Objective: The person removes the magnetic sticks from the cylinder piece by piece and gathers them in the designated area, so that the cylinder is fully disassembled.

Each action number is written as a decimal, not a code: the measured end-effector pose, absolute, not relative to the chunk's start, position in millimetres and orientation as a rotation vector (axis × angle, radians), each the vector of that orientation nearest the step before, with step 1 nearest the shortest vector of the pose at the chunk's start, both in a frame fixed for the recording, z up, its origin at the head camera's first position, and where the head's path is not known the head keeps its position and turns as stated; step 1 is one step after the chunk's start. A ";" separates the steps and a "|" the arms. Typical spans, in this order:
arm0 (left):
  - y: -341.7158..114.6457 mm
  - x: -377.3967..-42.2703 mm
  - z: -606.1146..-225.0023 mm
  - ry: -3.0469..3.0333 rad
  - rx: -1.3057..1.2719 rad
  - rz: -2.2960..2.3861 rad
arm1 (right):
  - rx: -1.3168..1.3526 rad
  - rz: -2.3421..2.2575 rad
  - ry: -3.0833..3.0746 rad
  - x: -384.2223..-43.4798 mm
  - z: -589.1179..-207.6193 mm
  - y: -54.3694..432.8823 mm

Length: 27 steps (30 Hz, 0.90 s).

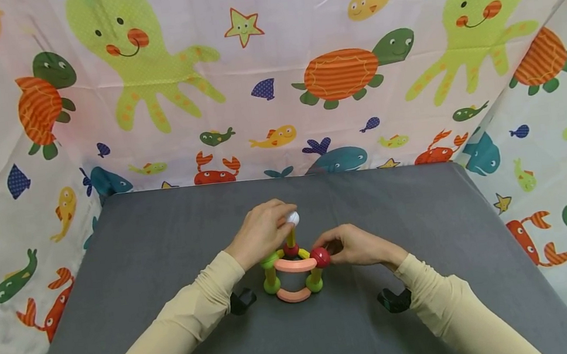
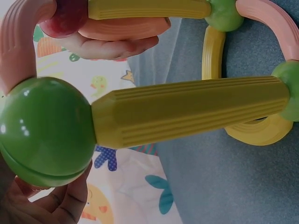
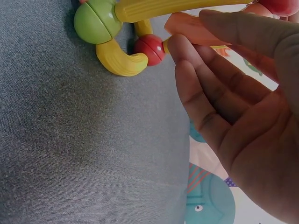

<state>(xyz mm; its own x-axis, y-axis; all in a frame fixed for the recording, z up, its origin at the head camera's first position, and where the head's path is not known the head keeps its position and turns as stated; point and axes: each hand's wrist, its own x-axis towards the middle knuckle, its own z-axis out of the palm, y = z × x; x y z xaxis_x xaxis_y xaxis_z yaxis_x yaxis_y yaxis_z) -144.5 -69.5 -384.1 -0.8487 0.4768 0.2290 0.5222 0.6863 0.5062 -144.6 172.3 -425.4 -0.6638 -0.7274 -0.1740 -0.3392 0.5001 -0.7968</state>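
A toy frame of balls and ribbed sticks stands on the table in front of me. Its near side has a curved coral stick (image 1: 295, 266) on top and another curved coral stick (image 1: 294, 296) below, between green balls (image 1: 272, 285). At the back, a yellow stick (image 1: 291, 237) rises from a red ball (image 1: 291, 251) to a white ball (image 1: 293, 218). My left hand (image 1: 260, 231) pinches that white ball. Beside the upper right red ball (image 1: 320, 257), my right hand (image 1: 355, 244) pinches an orange stick (image 3: 194, 29) between thumb and fingers.
Grey cloth (image 1: 204, 352) covers the table. A white curtain (image 1: 268, 55) printed with sea animals hangs behind and along both sides. Dark wrist devices (image 1: 394, 300) sit under both forearms.
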 end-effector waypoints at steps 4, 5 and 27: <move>-69.3 -143.8 -384.2 -2.852 -0.797 -0.896 | -0.884 -1.050 2.248 -143.9 -428.8 172.5; -69.6 -143.6 -383.7 -2.866 -0.778 -0.902 | -0.885 -1.052 2.250 -143.8 -429.5 172.6; -119.3 -78.3 -443.4 -2.991 -0.419 -1.164 | -0.701 -1.020 2.483 -175.0 -455.1 146.2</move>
<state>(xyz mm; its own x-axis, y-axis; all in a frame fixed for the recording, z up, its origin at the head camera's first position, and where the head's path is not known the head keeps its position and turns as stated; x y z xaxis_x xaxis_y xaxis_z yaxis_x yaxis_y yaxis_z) -78.3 -119.3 -443.4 -0.9620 0.2729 0.0051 0.2045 0.7083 0.6756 -175.0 146.2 -455.1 -0.8101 -0.5689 -0.1416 -0.3051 0.6154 -0.7268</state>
